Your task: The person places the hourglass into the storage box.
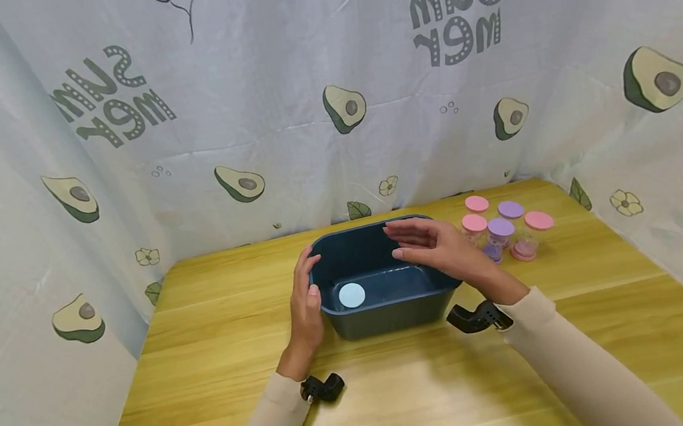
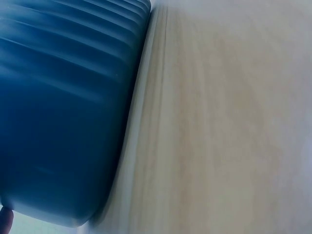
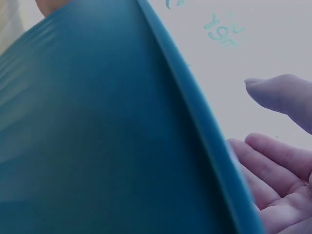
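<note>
A dark blue, rounded rectangular bin stands upright on the table. Inside, toward its left, lies an object with a round pale blue top; the rest of it cannot be made out. My left hand lies along the bin's left end, fingers extended and thumb by the rim. Over the bin's right part is my right hand, holding nothing, its fingers extended and its thumb apart. The left wrist view shows the bin's ribbed outer wall. In the right wrist view, the bin's rim partly hides the right fingers.
Several small sand timers with pink and purple caps stand close together on the table to the right of the bin. Behind the wooden table hangs a white curtain printed with avocados. Black cameras are worn on both wrists.
</note>
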### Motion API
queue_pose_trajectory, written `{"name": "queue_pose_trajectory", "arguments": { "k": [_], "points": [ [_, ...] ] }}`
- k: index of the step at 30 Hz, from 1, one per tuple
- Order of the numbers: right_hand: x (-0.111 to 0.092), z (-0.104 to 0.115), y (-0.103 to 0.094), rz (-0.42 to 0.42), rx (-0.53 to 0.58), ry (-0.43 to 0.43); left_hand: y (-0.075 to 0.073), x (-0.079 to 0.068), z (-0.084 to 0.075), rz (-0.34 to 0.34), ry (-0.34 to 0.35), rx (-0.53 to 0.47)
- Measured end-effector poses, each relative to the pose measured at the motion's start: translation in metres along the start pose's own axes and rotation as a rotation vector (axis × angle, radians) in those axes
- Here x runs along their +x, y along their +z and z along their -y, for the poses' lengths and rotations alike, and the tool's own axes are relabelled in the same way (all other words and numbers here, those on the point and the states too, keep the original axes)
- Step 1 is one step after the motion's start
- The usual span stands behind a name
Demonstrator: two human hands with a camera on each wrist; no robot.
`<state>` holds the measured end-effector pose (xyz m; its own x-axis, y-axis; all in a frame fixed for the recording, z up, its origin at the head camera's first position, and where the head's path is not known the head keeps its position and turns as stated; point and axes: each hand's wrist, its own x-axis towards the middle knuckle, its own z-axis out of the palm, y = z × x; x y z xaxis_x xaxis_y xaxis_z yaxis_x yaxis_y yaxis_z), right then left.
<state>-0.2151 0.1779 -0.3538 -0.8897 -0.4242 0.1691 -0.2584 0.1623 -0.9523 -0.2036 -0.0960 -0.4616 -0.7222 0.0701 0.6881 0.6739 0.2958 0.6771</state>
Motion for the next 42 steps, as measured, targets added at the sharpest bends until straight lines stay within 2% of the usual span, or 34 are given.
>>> {"name": "queue_pose_trajectory", "arguments": {
  "k": [8, 17, 27, 34, 42],
  "points": [
    [-0.007, -0.003, -0.012, -0.106, 0.030, -0.012, 0.000, 0.000, 0.000, 0.009, -0.014, 0.007],
    [-0.018, -0.003, -0.020, -0.183, 0.047, -0.020, -0.001, 0.002, 0.000, -0.004, 0.011, 0.001],
    [-0.032, -0.015, -0.033, -0.284, 0.150, -0.074, 0.000, 0.001, -0.001, -0.001, 0.022, -0.009],
    [-0.042, -0.016, -0.045, -0.348, 0.115, -0.035, 0.002, 0.000, 0.000, 0.002, 0.014, -0.003],
    [-0.046, -0.016, -0.058, -0.453, 0.105, -0.117, 0.001, 0.001, 0.000, 0.005, -0.003, 0.010]
  ]
}}
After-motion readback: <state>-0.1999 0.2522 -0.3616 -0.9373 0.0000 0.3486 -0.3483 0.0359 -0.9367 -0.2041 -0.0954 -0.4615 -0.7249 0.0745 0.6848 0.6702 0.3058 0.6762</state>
